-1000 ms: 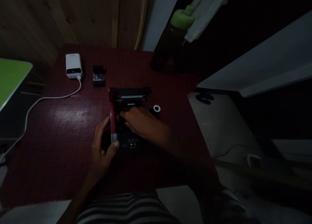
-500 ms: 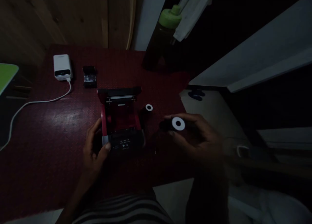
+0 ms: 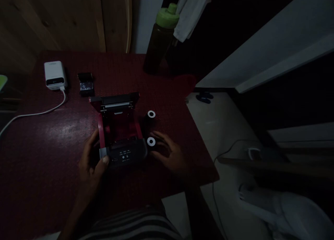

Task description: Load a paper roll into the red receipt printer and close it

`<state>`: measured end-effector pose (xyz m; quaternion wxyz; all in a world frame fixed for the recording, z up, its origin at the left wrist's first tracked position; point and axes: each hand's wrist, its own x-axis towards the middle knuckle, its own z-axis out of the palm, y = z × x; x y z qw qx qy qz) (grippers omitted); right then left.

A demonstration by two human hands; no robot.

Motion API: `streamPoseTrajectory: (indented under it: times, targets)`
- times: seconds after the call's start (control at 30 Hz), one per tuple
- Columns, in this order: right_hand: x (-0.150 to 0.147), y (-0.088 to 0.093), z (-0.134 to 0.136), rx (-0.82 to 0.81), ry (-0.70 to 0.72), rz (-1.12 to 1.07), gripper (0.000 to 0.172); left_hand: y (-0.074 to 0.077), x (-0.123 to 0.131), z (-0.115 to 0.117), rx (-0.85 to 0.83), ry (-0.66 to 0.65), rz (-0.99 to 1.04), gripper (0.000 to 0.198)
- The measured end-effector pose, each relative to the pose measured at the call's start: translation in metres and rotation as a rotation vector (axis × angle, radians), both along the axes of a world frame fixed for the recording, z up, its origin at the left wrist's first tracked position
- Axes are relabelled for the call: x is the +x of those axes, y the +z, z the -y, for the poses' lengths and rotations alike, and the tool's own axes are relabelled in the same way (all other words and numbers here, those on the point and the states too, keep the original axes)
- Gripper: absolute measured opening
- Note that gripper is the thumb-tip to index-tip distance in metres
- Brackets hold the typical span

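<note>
A small red and black printer (image 3: pixel 122 154) sits on the table with its lid (image 3: pixel 114 101) raised and its inside compartment showing. My left hand (image 3: pixel 91 160) grips its front left corner, thumb on top and fingers along the side. Close to the printer's right front stands a dark roll with a white ring-shaped end (image 3: pixel 151 141). My right hand (image 3: pixel 169 153) is beside this roll, fingers and thumb spread apart around it. Another dark roll with a white end (image 3: pixel 151 114) stands farther back, right of the printer. The dim light hides the rolls' sides.
Behind the printer lies a small dark spool with a shiny strip (image 3: pixel 86 84). A white power bank (image 3: pixel 55 74) with a cable (image 3: pixel 41 112) is at the back left. A green-capped bottle (image 3: pixel 159 41) stands at the back of the red table (image 3: pixel 52 163).
My right hand has brought the roll left and down beside the printer, and its fingers have opened around it. My left hand keeps its hold. The view has shifted to the right.
</note>
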<state>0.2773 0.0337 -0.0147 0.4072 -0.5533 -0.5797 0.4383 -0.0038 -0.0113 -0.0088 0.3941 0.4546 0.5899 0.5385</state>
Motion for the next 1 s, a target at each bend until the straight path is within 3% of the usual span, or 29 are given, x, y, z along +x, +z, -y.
streamPoseTrajectory:
  times: [0.07,0.17,0.3,0.43,0.53,0.63,0.7,0.77,0.83,0.9,1.0]
  targets:
    - [0.012,0.010,-0.009,-0.019,-0.010,-0.031,0.058,0.002,0.001,0.000,-0.010,0.001,0.006,0.073]
    - [0.018,0.015,-0.038,0.032,-0.098,0.006,0.044,0.009,0.003,-0.001,-0.028,0.009,-0.007,0.071]
    - [-0.002,-0.005,-0.089,0.095,-0.100,0.060,0.055,0.014,0.005,-0.001,-0.038,0.013,-0.009,0.067]
    - [-0.017,-0.019,-0.110,0.116,-0.085,0.112,0.034,0.008,0.001,0.000,-0.019,-0.007,-0.043,0.070]
    - [-0.010,0.006,-0.094,0.134,-0.102,0.140,0.029,0.001,-0.002,0.001,0.024,0.003,-0.067,0.071]
    - [0.003,0.064,-0.064,0.234,-0.044,0.199,0.031,-0.002,-0.003,0.002,0.053,-0.013,-0.076,0.069]
    - [0.004,0.103,-0.046,0.298,0.103,0.276,0.042,-0.002,-0.002,0.002,0.074,-0.020,-0.082,0.067]
    - [-0.004,0.128,-0.037,0.340,0.307,0.343,0.051,-0.003,-0.001,0.001,0.098,-0.011,-0.084,0.065]
    - [-0.023,0.134,-0.037,0.463,0.454,0.451,0.051,-0.004,-0.001,0.000,0.109,-0.017,-0.093,0.065]
    - [-0.048,0.126,-0.045,0.560,0.561,0.618,0.045,-0.004,0.000,-0.001,0.128,-0.026,-0.097,0.065]
    - [-0.086,0.112,-0.058,0.547,0.675,0.896,0.038,-0.004,-0.001,0.000,0.142,-0.031,-0.097,0.064]
